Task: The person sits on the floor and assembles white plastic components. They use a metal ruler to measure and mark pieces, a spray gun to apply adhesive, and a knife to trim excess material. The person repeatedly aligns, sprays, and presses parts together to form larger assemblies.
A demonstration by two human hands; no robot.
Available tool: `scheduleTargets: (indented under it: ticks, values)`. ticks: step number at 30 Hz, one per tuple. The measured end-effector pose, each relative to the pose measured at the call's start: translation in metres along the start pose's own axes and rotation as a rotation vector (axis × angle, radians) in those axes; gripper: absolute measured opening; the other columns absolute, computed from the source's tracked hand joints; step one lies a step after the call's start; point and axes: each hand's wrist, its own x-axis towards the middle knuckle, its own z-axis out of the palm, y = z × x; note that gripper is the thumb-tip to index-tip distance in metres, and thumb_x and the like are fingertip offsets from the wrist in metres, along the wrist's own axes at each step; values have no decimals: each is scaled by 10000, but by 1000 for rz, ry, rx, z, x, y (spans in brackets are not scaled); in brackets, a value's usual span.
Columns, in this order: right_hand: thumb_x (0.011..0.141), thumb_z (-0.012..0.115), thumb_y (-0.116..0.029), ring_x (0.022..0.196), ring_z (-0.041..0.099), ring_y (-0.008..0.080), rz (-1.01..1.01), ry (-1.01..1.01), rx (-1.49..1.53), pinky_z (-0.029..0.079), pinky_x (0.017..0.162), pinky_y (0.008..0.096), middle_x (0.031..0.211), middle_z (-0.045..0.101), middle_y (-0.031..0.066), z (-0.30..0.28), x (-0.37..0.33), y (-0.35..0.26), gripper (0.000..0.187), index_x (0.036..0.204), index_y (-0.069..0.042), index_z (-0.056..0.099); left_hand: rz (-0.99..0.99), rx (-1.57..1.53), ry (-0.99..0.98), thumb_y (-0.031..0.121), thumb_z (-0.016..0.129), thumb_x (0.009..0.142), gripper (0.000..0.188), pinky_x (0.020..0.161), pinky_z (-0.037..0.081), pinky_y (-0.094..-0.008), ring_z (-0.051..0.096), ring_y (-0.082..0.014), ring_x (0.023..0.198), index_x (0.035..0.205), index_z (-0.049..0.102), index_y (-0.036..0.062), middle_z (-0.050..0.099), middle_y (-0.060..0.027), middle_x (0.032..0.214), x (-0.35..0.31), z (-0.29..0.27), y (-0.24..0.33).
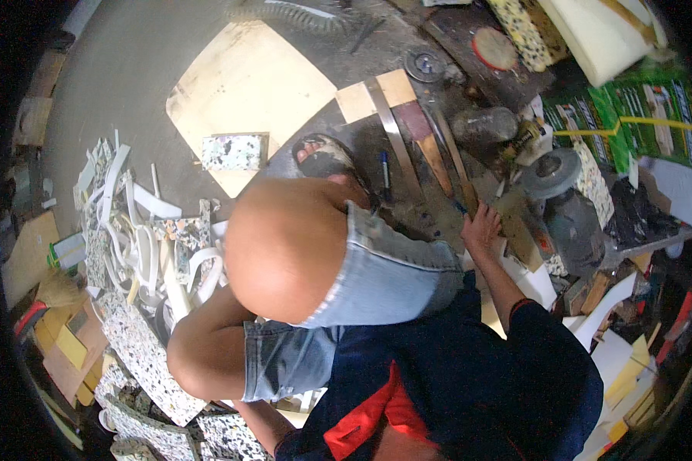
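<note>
My right hand is low over the floor at the right of my knees, fingers apart. Its fingertips are beside the lower end of a long narrow strip, and whether they touch it is hard to tell. Left of that strip lies a tapered tool with a reddish-brown upper part, then a flat metal strip and a pen with a blue cap. My left forearm goes down behind my bent knee, which hides the left hand.
A pale square board carries a speckled foam block by my foot. White foam offcuts and speckled foam slabs are heaped at left. A dusty grey machine and a green printed package stand at right.
</note>
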Motion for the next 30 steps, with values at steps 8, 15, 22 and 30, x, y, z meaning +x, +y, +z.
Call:
scheduleTargets:
  ticks: [8,15,22,30]
  values:
    - [973,631,-344,1016,641,466,-414,-131,276,502,853,584,1197,608,279,-34,67,-138,500,1341,-30,503,298,-311,-306,150,715,927,579,1012,493,-421,622,-331,1195,1427,485,-30,620,-221,1332,123,67,136]
    - [925,676,-264,933,659,428,-222,-168,349,505,777,559,952,636,234,-32,100,-195,377,1159,6,555,641,-5,-187,168,851,775,830,996,488,-447,572,-431,1208,1487,436,71,491,-272,1451,192,110,277]
    - [846,778,-167,780,673,211,-297,-19,726,539,704,378,863,678,145,-116,75,-203,299,1007,15,603,883,58,151,386,833,779,723,1153,347,-533,438,-519,1351,1357,589,27,482,-268,1484,253,158,334]
    - [873,735,-135,996,693,317,-921,-188,1131,536,837,415,1064,682,230,-172,50,-416,353,1167,-6,587,240,-1339,-602,195,601,1022,275,885,541,-352,680,-230,1000,1195,643,-15,713,-159,1127,175,197,414]
